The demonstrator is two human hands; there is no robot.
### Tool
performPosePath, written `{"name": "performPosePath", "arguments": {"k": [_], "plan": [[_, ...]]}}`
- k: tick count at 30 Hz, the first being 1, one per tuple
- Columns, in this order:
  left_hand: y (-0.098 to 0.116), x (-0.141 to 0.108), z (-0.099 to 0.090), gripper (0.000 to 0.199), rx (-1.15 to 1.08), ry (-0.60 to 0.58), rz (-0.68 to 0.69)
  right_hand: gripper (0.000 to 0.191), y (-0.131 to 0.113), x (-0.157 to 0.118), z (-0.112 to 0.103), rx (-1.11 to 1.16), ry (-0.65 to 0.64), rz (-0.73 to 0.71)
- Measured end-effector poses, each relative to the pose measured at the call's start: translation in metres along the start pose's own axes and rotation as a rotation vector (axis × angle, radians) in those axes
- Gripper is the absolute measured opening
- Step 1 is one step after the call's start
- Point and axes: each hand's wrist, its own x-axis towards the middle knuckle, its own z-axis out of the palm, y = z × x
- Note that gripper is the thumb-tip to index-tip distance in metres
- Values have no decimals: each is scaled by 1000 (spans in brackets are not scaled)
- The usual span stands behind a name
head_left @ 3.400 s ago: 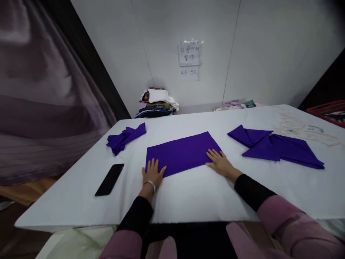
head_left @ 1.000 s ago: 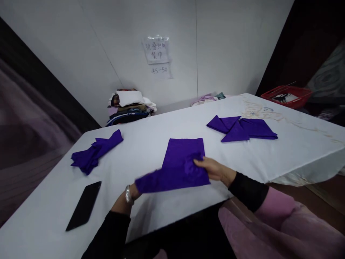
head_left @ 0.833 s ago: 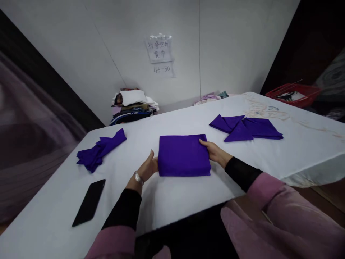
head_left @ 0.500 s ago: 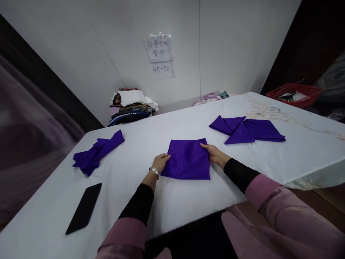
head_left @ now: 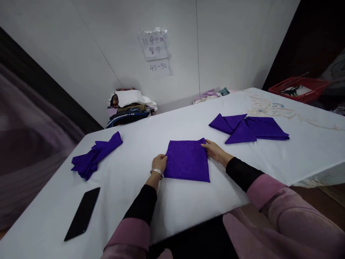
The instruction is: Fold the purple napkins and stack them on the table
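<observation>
A purple cloth [head_left: 186,160], folded into a near square, lies on the white-covered table [head_left: 129,212] in front of me. My left hand [head_left: 159,163], with a silver bracelet at the wrist, pinches its left edge. At its upper right corner, my right hand [head_left: 211,148] grips the edge between thumb and fingers, where the cloth is slightly bunched. Another purple cloth [head_left: 97,155], gathered into a fan-like shape, rests at the left. Beyond my right hand is a purple cloth arrangement [head_left: 248,128] with a pointed flap across its middle.
A black phone-like slab [head_left: 83,214] lies at the left front. Stacked clothes [head_left: 130,108] stand behind the table's back edge, with more fabric [head_left: 207,96] farther right. A red basket [head_left: 309,90] holding scissors is at the back right. Paper signs [head_left: 155,50] hang on the wall.
The square cloth looks flatter, and its upper right corner is now bunched under my right hand. My left hand has shifted slightly left and down its edge. The view has moved a little.
</observation>
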Motion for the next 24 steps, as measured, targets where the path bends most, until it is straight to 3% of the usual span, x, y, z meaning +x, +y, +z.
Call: {"name": "performPosePath", "arguments": {"k": [3, 7, 16, 24], "plan": [[3, -6, 1, 20, 47, 27, 35, 73, -2, -1, -4, -120, 53, -38], [8, -11, 0, 23, 167, 65, 32, 84, -4, 4, -6, -350, 105, -156], [16, -15, 1, 26, 374, 44, 17, 73, 2, 19, -24, -920, 228, -418], [14, -18, 3, 32, 510, 26, 85, 69, -6, 5, -17, -1138, 279, -377]]}}
